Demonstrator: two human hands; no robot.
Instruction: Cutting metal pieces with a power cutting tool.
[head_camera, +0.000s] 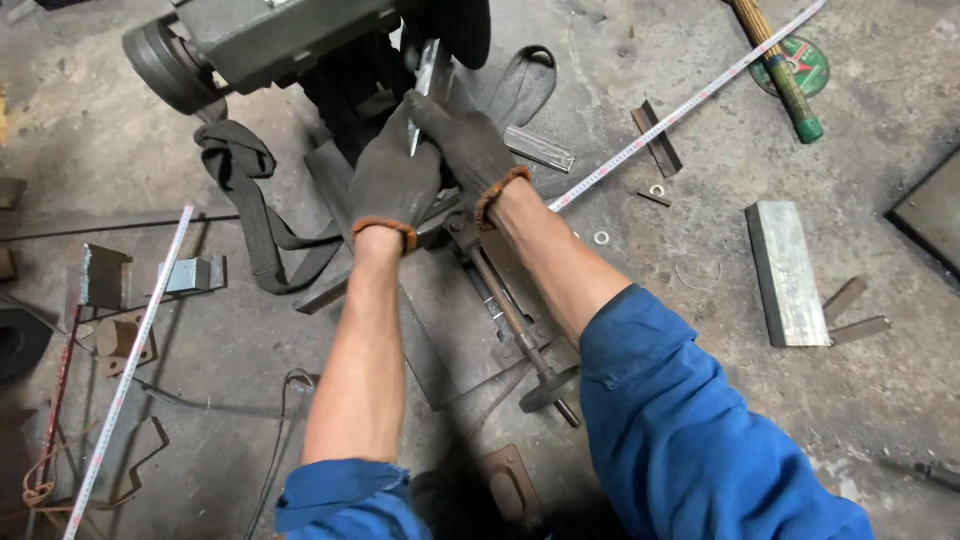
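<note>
Grey concrete floor (880, 380) lies open right of the cut-off saw (270, 40). Both gloved hands, left hand (392, 180) and right hand (465, 145), together clamp a steel strip (428, 75) beneath its blade; a green round disc (800, 62) sits far right.

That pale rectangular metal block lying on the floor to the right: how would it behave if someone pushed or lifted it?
The metal block looks thick and solid, so it is probably heavy for its size. It lies flat on a broad face, so it would likely slide rather than roll or tip. It looks rigid.
</note>
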